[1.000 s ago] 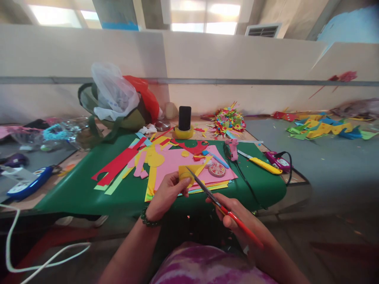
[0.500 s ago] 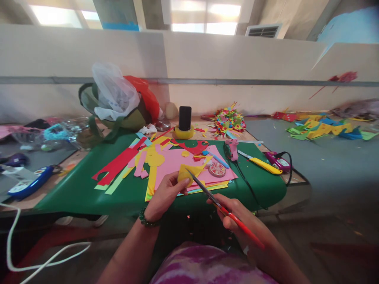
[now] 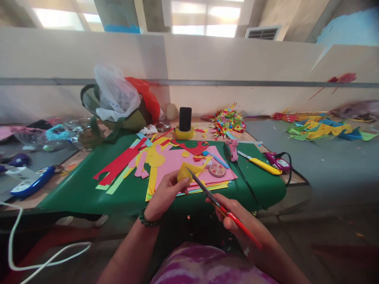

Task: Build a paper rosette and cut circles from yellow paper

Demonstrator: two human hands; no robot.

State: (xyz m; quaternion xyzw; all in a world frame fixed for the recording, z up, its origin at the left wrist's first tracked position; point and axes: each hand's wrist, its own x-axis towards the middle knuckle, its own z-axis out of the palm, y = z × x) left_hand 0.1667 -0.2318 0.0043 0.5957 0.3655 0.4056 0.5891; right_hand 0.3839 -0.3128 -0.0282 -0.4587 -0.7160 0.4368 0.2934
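Between thumb and fingers, my left hand [image 3: 167,189] pinches a small piece of yellow paper [image 3: 194,167] with a rounded part near the thumb. My right hand [image 3: 233,213] grips red-handled scissors [image 3: 211,196], whose blades point up and left and meet the yellow paper beside my left fingertips. Under and behind the hands lies a stack of pink sheets [image 3: 166,157] with yellow and green edges showing below. A round tin [image 3: 217,169] with a patterned face rests on the stack, close to the scissors. Yellow, red and pink paper scraps are strewn to the left.
A green mat [image 3: 77,189] covers the table. On the right lie a pink glue gun [image 3: 233,150], a yellow-handled cutter [image 3: 263,165] and a purple device [image 3: 277,161]. At the back are a phone [image 3: 185,118], a colourful paper ball [image 3: 229,121] and a bag [image 3: 130,122].
The rounded yellow part by my left thumb now stands out from the surrounding paper, and the scissor blades have shifted slightly along it. Both hands stay nearly in place.
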